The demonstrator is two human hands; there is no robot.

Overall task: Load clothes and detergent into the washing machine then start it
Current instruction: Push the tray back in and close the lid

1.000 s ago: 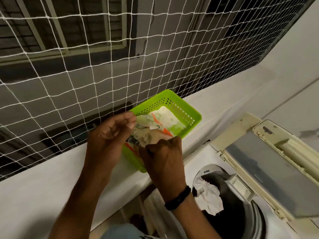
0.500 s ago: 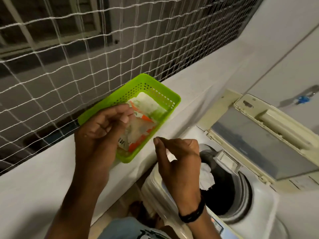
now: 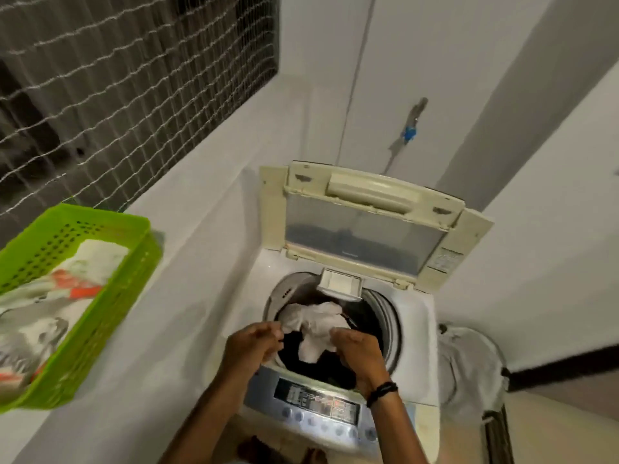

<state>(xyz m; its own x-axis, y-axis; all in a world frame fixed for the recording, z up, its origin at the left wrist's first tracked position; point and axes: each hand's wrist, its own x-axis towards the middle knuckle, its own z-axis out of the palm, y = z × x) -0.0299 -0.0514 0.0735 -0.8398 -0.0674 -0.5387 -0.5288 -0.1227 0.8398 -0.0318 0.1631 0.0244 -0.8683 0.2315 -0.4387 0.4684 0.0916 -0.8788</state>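
The top-loading washing machine [image 3: 420, 313] stands with its cream lid [image 3: 365, 236] raised. A white cloth [image 3: 315, 321] lies on dark clothes [image 3: 330, 371] in the drum. My left hand [image 3: 254, 346] and my right hand [image 3: 360, 354] hover over the drum's front edge, a little apart, fingers curled with the backs toward me. The fingertips are hidden and blurred, so I cannot tell whether either holds anything. The control panel [image 3: 318, 400] is just below my wrists. Detergent sachets [image 3: 67, 289] lie in a green basket [image 3: 144, 252] on the ledge at left.
A white ledge [image 3: 201, 229] runs along the machine's left side under a netted window [image 3: 117, 78]. A grey laundry bag [image 3: 469, 363] sits right of the machine. A tap with a blue part [image 3: 409, 131] is on the wall behind.
Both hands left the green basket and moved right to hover over the drum. The view swung right and down to centre on the washing machine.
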